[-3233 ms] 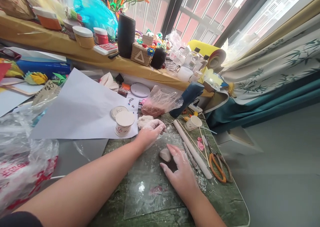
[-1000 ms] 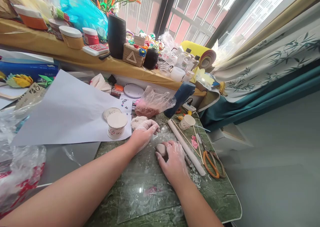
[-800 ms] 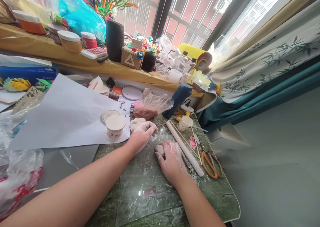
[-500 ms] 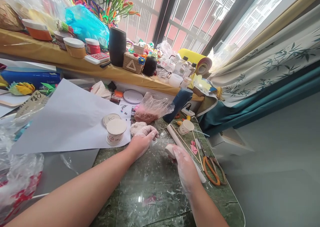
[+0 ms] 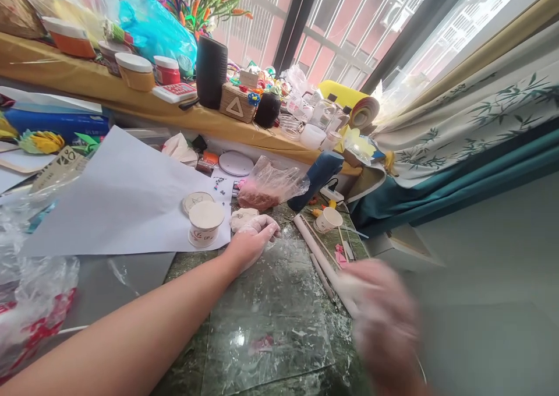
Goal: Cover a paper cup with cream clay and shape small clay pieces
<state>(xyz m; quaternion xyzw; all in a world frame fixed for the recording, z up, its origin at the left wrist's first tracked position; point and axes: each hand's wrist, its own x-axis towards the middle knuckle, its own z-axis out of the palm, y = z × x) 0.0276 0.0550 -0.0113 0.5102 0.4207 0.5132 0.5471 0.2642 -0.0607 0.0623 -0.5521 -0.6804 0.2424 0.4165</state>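
Observation:
My left hand (image 5: 255,237), dusted with white powder, rests on the clear sheet (image 5: 262,320) with its fingers curled together. What lies inside those fingers, if anything, is hidden. Just behind it sits a lump of off-white clay (image 5: 243,218). My right hand (image 5: 384,314) is smeared by motion at the right side of the table, over the lower end of a white rolling pin (image 5: 321,256). A pale blur shows at its fingertips, too smeared to name. Beside the rolling pin lies a thin dark stick (image 5: 322,278).
A paper cup (image 5: 204,224) with a pale top stands on white paper (image 5: 126,198). Another paper cup (image 5: 328,219) is tilted beyond the rolling pin. A plastic bag of brown material (image 5: 266,189) and a dark blue cylinder (image 5: 317,180) lie behind. A crowded window ledge (image 5: 174,113) crosses the back.
My right hand has swung right and toward the table edge, away from the clear sheet, now covering the scissors. It held a round white piece earlier. My left hand has stayed nearly still.

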